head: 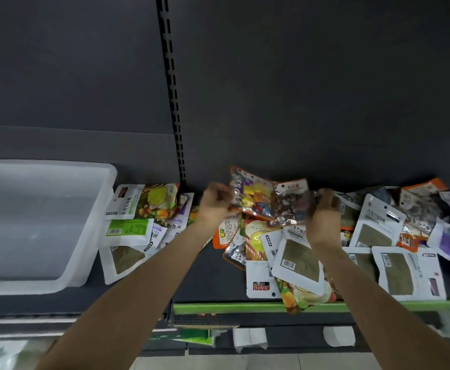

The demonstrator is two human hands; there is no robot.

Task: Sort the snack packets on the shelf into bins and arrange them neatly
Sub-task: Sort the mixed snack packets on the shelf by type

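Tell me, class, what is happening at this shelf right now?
A person is sorting snack packets on a dark shop shelf. The left hand grips an orange-edged packet of colourful sweets, and the right hand grips a clear packet of dark snacks; both packets are lifted above the pile. Many other packets lie scattered across the shelf. A translucent bin stands at the left, and no packets can be seen in it.

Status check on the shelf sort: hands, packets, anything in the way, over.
Left hand and right hand each grip a clear packet, raised over the shelf. White bin at left holds none. Loose packets litter the shelf.
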